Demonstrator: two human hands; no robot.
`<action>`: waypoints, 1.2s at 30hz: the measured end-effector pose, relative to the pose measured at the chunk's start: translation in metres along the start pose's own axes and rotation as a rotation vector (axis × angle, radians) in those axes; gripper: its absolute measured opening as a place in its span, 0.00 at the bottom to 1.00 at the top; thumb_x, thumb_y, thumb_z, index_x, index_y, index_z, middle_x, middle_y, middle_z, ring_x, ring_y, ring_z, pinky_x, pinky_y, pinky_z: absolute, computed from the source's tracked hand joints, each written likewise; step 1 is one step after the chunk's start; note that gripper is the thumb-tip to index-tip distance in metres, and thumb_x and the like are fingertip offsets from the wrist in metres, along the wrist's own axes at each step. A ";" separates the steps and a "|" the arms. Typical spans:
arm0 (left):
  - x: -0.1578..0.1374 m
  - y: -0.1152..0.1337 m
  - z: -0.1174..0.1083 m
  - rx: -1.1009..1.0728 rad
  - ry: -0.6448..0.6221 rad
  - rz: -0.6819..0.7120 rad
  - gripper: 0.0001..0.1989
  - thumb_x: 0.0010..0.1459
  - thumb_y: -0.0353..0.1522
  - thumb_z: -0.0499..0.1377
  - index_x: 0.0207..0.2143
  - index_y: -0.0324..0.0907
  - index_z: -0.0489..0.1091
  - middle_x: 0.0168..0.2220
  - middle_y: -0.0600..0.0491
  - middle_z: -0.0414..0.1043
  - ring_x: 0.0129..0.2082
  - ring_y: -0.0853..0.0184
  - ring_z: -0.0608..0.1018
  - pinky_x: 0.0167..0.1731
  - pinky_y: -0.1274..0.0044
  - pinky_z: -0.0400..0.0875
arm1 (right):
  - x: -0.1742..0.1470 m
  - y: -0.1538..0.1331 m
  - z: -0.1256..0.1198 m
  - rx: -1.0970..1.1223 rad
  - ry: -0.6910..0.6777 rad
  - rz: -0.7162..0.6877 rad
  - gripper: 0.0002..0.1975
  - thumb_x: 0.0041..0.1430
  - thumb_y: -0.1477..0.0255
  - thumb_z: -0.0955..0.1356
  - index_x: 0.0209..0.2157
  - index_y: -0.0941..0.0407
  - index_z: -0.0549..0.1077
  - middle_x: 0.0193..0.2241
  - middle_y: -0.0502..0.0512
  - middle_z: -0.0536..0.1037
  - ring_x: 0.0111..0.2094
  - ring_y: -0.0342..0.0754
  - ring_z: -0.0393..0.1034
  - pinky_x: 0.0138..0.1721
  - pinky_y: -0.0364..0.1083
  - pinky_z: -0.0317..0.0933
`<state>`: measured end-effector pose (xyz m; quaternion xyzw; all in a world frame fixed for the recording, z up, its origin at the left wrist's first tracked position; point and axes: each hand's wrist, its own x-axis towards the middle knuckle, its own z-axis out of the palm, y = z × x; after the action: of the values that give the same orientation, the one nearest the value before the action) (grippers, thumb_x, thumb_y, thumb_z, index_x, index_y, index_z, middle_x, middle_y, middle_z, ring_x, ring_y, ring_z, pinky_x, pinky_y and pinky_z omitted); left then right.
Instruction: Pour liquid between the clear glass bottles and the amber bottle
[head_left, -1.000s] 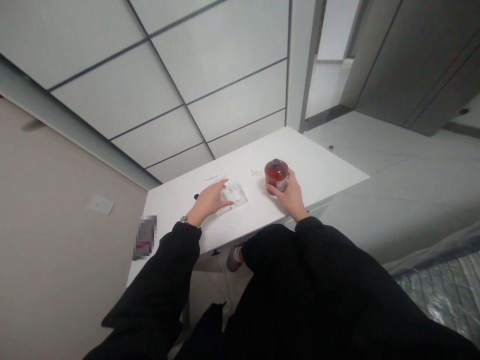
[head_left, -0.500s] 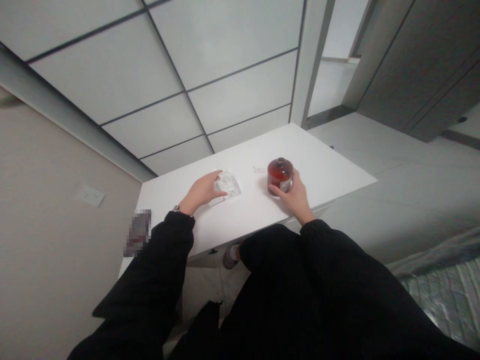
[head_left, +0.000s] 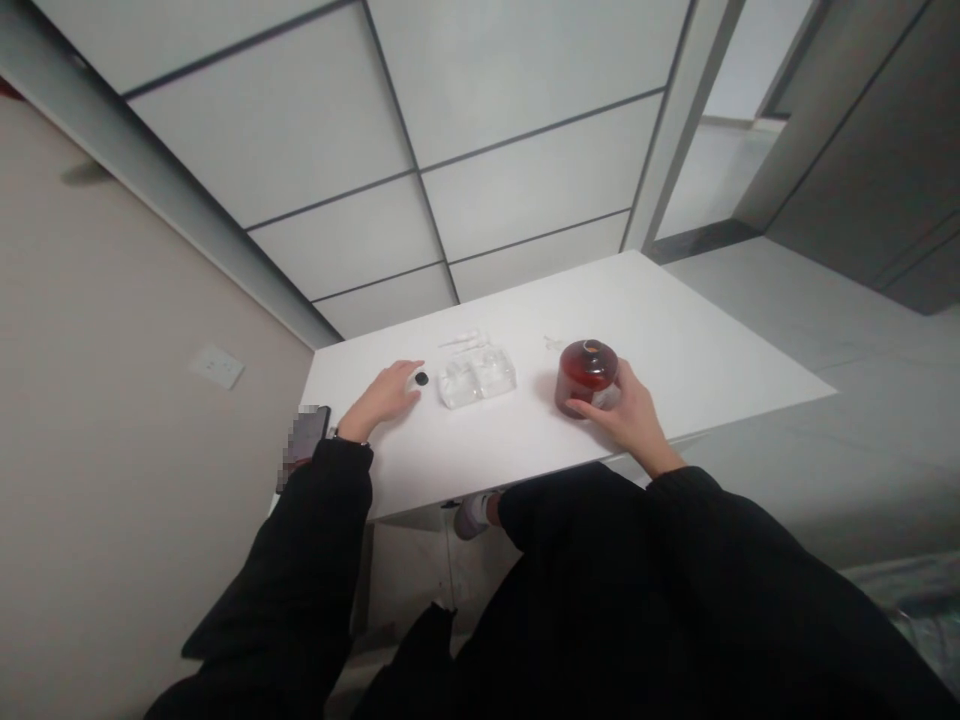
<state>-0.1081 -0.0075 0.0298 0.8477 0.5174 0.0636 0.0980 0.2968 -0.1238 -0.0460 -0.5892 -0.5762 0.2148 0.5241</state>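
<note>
My right hand (head_left: 634,415) wraps round the side of a dark red-amber glass bottle (head_left: 574,388) that stands upright on the white table. The bottle's narrow mouth shows at the top with no cap on it. To the left, my left hand (head_left: 384,400) has its thumb and forefinger around a small white cap-like piece (head_left: 421,379) with a black face turned to the right. Between the two hands lies a clear moulded plastic tray (head_left: 480,378), apart from both. A thin clear piece (head_left: 469,340) sits just behind the tray.
A phone (head_left: 307,435) lies at the table's left end, partly blurred. Another small clear scrap (head_left: 553,343) is behind the bottle. A wall socket (head_left: 217,367) is at the left, and a panelled sliding door (head_left: 525,190) rises behind the white table (head_left: 712,355).
My left hand has drawn back leftward from over the clear tray, and the white cap-like piece now shows between its fingers. My right hand stays on the bottle; the view has shifted.
</note>
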 end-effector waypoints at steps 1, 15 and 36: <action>-0.001 -0.001 0.006 0.000 -0.008 -0.001 0.32 0.58 0.32 0.60 0.65 0.36 0.68 0.65 0.38 0.71 0.67 0.52 0.72 0.69 0.61 0.64 | -0.001 -0.003 0.003 -0.001 -0.021 -0.002 0.45 0.43 0.44 0.78 0.57 0.57 0.71 0.54 0.66 0.77 0.56 0.64 0.74 0.60 0.62 0.67; -0.029 0.074 -0.038 -0.377 0.374 -0.015 0.14 0.65 0.37 0.61 0.52 0.44 0.74 0.53 0.46 0.78 0.47 0.63 0.82 0.53 0.67 0.79 | -0.046 -0.059 0.074 0.014 -0.249 -0.090 0.40 0.51 0.51 0.79 0.61 0.51 0.68 0.57 0.62 0.77 0.59 0.63 0.73 0.66 0.68 0.64; -0.040 0.169 -0.048 -0.189 0.277 0.251 0.08 0.63 0.40 0.69 0.42 0.47 0.80 0.41 0.52 0.84 0.44 0.59 0.82 0.48 0.65 0.77 | -0.049 -0.064 0.091 -0.027 -0.193 -0.173 0.40 0.50 0.54 0.80 0.61 0.54 0.69 0.54 0.62 0.78 0.56 0.62 0.75 0.75 0.76 0.43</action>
<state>0.0096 -0.1140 0.1154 0.8757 0.4081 0.2396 0.0962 0.1778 -0.1483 -0.0400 -0.5207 -0.6755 0.2168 0.4749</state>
